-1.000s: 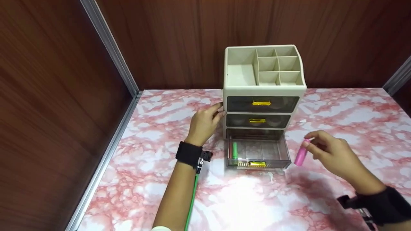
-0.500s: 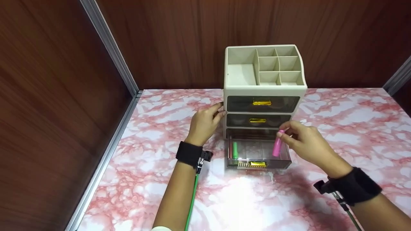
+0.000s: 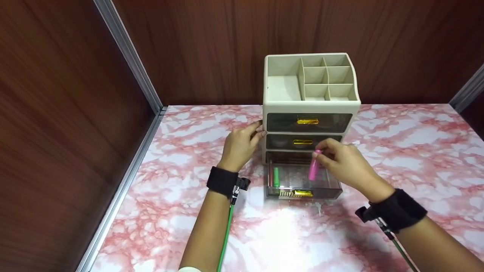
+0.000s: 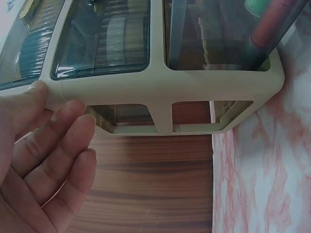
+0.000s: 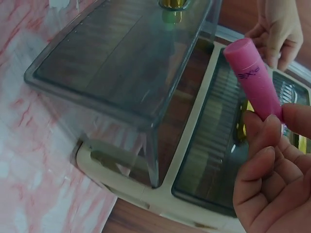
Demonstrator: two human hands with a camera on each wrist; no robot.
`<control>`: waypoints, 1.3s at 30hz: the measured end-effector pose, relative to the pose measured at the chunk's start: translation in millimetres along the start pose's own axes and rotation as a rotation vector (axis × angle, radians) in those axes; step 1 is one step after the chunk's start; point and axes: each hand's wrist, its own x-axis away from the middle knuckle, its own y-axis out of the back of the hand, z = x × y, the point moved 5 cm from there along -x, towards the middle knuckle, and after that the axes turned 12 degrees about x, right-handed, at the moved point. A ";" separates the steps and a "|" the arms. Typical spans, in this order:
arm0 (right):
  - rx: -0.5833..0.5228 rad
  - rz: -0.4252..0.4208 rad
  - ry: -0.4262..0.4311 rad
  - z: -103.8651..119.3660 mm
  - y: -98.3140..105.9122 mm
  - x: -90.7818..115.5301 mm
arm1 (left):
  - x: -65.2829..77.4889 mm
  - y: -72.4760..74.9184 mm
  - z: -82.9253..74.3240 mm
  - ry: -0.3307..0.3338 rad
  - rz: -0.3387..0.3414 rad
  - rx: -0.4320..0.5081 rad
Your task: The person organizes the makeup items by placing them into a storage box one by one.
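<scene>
A small pink cylindrical tube with a dark logo hangs over the pulled-out bottom drawer, tilted. My right hand pinches it by its upper end between thumb and fingers; the right wrist view shows the tube above the drawer front. The drawer is see-through with a gold handle, and a green tube and a reddish one lie along its left side. My left hand rests against the left side of the cream drawer organizer, its fingers relaxed at the frame.
Two closed dark drawers with gold handles sit above the bottom one, such as the middle drawer. Divided compartments form the organizer's top. It stands on a red-and-white marbled table, near a brown wood-grain wall.
My right hand has carried the pink tube leftward from beside the drawer to over its inside. My left hand has stayed at the organizer's side.
</scene>
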 end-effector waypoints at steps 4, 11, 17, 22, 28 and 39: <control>0.046 0.065 0.033 4.5 -7.3 -6.2 | -0.3 0.2 0.1 0.005 0.002 0.001; 0.059 0.120 0.069 10.3 -19.3 -15.0 | -0.5 0.5 0.0 0.005 0.002 0.005; 0.069 0.122 0.070 15.0 -27.9 -22.6 | 0.2 0.9 0.7 0.014 0.002 -0.004; 0.099 0.198 0.076 20.1 -40.0 -27.4 | 0.4 0.5 2.7 0.029 0.015 -0.003; 0.126 0.234 0.069 23.8 -52.8 -32.6 | 0.3 0.5 3.3 0.028 0.018 0.009; 0.136 0.280 0.072 25.4 -73.5 -35.1 | 0.2 1.1 2.4 0.016 0.005 0.010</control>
